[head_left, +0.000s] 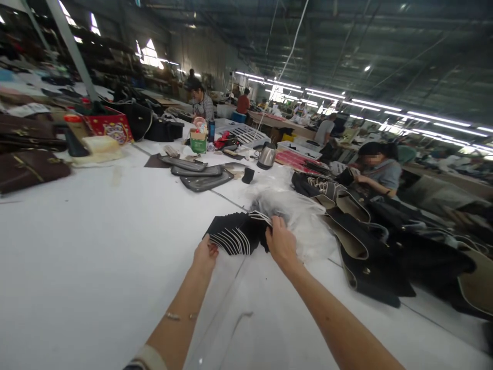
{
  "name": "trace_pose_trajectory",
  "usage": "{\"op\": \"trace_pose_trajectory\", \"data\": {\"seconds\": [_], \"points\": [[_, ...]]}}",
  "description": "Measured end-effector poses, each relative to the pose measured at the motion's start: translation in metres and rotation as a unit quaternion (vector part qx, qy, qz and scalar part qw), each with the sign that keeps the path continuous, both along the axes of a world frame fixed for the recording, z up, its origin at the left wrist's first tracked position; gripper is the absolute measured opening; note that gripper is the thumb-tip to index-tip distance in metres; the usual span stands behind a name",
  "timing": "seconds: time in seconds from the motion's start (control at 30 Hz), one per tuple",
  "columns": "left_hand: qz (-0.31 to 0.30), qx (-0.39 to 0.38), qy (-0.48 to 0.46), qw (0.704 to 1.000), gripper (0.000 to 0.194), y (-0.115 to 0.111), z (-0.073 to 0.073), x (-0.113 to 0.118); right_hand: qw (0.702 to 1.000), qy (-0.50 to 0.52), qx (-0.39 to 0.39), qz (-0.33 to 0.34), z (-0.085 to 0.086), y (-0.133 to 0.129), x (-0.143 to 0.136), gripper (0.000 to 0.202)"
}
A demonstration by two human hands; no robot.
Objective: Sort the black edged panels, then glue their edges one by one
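A fanned stack of black pieces with pale edges [231, 234] lies over the white table in front of me. My left hand [206, 253] is closed on its lower left corner, thumb on top. At the right end, my right hand [283, 241] grips pieces of the same kind, whose white edges show by the fingers. Just beyond and beside the right hand, a crumpled clear plastic bag [308, 221] rests on the table. Whether the black pieces are leather or fabric I cannot tell.
Black bags or bag parts [370, 257] are heaped at the right. Farther back on the white table [96, 246] lie dark grey padded pieces [206, 177] and a metal kettle [266, 155]. Brown bags [31, 167] stand at the left. A co-worker [381, 169] sits beyond the heap.
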State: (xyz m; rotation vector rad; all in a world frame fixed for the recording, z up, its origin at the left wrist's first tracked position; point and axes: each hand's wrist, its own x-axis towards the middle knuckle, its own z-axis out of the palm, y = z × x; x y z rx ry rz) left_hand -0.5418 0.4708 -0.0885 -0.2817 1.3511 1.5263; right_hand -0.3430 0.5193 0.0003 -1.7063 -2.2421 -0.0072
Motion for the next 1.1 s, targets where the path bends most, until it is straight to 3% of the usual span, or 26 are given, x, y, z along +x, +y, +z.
{"op": "trace_pose_trajectory", "data": {"seconds": [0.13, 0.3, 0.37, 0.5, 0.6, 0.73, 0.9, 1.0, 1.1], "points": [[-0.002, 0.001, 0.008, 1.0, 0.026, 0.022, -0.001, 0.0, 0.998, 0.008, -0.059, -0.019, -0.035, 0.008, -0.023, 0.025], [-0.005, 0.076, 0.029, 0.997, 0.024, 0.038, -0.004, 0.006, 0.983, 0.15, -0.11, -0.015, -0.059, 0.026, -0.022, 0.061], [-0.006, 0.117, 0.023, 0.993, 0.017, 0.045, -0.004, 0.011, 0.959, 0.225, -0.173, -0.011, -0.062, 0.037, -0.015, 0.069], [-0.041, 0.184, -0.005, 0.982, 0.009, 0.055, -0.003, 0.025, 0.883, 0.385, -0.262, 0.06, -0.068, 0.053, -0.001, 0.088], [-0.102, 0.218, -0.032, 0.97, 0.025, 0.054, -0.002, 0.04, 0.844, 0.466, -0.251, 0.082, -0.074, 0.055, 0.006, 0.101], [-0.171, 0.266, -0.041, 0.948, 0.037, 0.048, -0.003, 0.057, 0.824, 0.507, -0.226, 0.118, -0.082, 0.049, 0.014, 0.1], [-0.204, 0.275, -0.019, 0.939, 0.04, 0.036, 0.011, 0.063, 0.803, 0.531, -0.223, 0.153, -0.069, 0.039, 0.023, 0.101], [-0.201, 0.287, 0.01, 0.937, 0.039, 0.019, 0.035, 0.066, 0.81, 0.526, -0.201, 0.165, -0.043, 0.024, 0.027, 0.099], [-0.199, 0.278, 0.034, 0.939, 0.041, -0.014, 0.065, 0.072, 0.813, 0.52, -0.216, 0.148, -0.014, -0.011, 0.035, 0.098]]}}
